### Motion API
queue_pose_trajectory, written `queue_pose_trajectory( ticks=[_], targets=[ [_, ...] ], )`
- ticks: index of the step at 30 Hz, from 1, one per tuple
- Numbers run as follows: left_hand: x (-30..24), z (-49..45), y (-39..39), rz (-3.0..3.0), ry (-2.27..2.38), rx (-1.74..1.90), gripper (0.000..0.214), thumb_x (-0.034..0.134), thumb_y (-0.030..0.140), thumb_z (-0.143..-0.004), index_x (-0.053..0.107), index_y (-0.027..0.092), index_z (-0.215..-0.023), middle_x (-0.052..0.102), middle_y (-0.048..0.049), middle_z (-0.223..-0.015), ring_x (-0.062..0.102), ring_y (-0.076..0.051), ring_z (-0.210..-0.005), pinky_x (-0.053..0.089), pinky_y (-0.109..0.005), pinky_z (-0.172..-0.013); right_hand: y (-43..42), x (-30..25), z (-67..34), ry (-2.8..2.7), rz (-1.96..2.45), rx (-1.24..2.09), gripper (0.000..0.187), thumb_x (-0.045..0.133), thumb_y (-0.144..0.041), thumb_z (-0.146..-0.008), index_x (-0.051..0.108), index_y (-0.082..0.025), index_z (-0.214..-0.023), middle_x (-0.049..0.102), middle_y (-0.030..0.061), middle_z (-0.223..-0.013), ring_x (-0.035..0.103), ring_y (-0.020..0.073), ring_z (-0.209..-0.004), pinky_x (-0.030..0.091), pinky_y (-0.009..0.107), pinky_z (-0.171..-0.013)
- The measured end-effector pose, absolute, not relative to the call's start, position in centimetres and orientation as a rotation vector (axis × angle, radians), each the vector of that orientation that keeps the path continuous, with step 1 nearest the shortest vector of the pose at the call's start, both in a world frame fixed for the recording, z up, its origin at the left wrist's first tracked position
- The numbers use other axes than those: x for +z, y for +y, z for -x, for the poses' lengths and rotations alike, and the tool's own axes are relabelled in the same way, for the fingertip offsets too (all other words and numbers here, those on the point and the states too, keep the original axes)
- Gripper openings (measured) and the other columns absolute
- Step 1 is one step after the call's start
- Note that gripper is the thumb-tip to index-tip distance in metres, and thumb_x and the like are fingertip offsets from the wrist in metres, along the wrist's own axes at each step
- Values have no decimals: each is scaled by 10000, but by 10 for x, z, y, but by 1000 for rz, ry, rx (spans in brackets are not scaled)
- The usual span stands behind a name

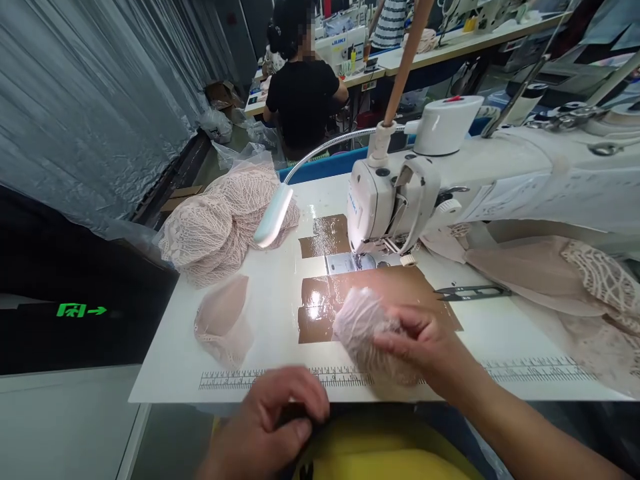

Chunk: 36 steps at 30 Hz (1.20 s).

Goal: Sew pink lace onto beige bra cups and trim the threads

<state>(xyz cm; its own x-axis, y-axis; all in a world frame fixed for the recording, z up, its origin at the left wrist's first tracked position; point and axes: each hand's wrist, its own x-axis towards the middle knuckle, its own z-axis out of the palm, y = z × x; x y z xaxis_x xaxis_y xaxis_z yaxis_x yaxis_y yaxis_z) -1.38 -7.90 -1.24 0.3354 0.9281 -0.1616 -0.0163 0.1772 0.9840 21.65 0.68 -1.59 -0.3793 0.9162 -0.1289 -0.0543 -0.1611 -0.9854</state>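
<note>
Pinched between the thumb and fingers of my right hand (420, 340) is a pale pink lace piece (367, 327), hanging over the front of the table. My left hand (285, 413) is at the table's front edge with its fingers curled and the thumb apart from them; nothing shows in it. Just behind the lace piece stands a white sewing machine (390, 200), its needle area lit above a metal plate (350, 263). A single sheer beige cup-shaped piece (225, 323) lies flat to the left. Brown tape (320, 293) covers part of the table.
A heap of pink lace pieces (225, 220) sits at the back left, beside a lamp (274, 217) on a bendy neck. Black thread snips (473, 293) and more beige lace fabric (545, 267) lie on the right. A printed ruler (230, 380) runs along the front edge. Beyond, a person (305, 93) sits at another machine.
</note>
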Motion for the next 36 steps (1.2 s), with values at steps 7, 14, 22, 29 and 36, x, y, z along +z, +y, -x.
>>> queue_pose_trajectory(
  ticks=[7,14,22,29,36],
  targets=[
    [-4,2,-57,-1482,1190,834,463,724,249,-717,589,166,-1152,636,-77,-1003,584,-214,-874,447,-273,-792,-8,-8,-209,-1937,888,1570,165,596,-325,-833,639,-181,-764,626,10,-713,557,135,-637,413,228,-569],
    [-15,-5,-55,-1516,1077,770,220,569,286,-847,617,119,-983,570,-29,-770,485,-126,-668,380,-231,-609,-4,-12,-202,-1808,875,1420,191,592,-277,-837,608,-183,-672,657,31,-791,618,153,-736,467,242,-655],
    [-10,-6,-46,-1580,1153,826,182,601,290,-837,617,145,-946,596,-21,-786,514,-125,-692,400,-232,-643,-5,-19,-198,-1765,976,1487,203,586,-260,-822,523,-184,-644,646,19,-754,594,146,-685,454,247,-605],
    [-13,-10,-35,-1473,1144,784,240,524,328,-890,629,120,-834,536,-6,-687,458,-105,-637,367,-217,-591,-1,-23,-203,-1837,1020,1522,170,566,-254,-814,539,-179,-664,627,19,-727,565,148,-672,431,256,-598],
    [-17,-10,-30,-1417,1149,781,228,507,310,-898,614,122,-826,500,3,-688,429,-102,-650,349,-218,-606,16,-26,-216,-1731,961,1721,275,682,-362,-754,615,-172,-942,624,36,-880,583,163,-808,469,274,-711]
  ],
)
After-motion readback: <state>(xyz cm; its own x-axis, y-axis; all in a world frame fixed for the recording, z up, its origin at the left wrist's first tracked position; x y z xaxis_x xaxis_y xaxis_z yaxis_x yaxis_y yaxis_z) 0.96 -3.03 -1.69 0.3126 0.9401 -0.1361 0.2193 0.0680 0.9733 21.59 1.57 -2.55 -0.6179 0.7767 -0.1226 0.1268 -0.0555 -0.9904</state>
